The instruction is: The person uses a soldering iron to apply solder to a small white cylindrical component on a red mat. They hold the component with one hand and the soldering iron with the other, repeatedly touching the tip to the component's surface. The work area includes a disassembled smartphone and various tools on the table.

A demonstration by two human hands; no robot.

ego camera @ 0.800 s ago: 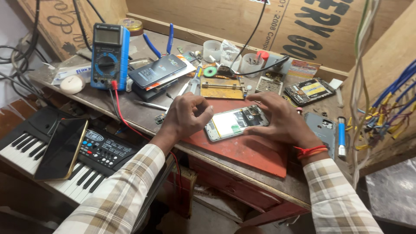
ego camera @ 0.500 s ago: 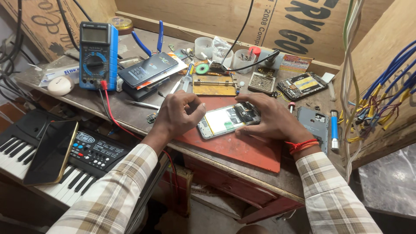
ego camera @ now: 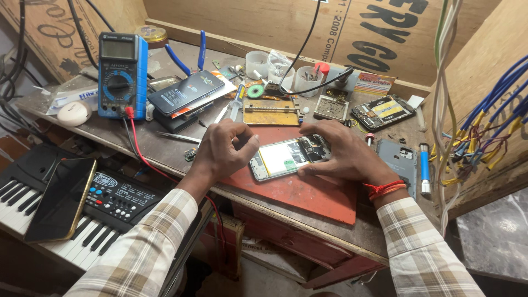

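An opened smartphone (ego camera: 283, 157) with its back off lies on a red mat (ego camera: 300, 192) in the middle of the workbench. My right hand (ego camera: 344, 153) rests over its right end, fingers curled down onto the exposed circuit parts. My left hand (ego camera: 225, 149) sits at the phone's left end, fingers bent with the thumb by its edge; whether it pinches a small tool I cannot tell. Both sleeves are checked, and a red thread circles my right wrist.
A blue multimeter (ego camera: 121, 74) with a red lead stands at the left, next to stacked phones (ego camera: 186, 92). A brass jig (ego camera: 271, 112), small cups (ego camera: 280, 70), another opened phone (ego camera: 383, 111) and a grey back cover (ego camera: 400, 158) lie behind. A keyboard (ego camera: 93, 214) with a dark phone on it sits lower left. Wires (ego camera: 484, 132) hang at right.
The view has shifted slightly, so the bench sits a little lower and further left in frame. My hands stay on the opened phone with only small finger movements.
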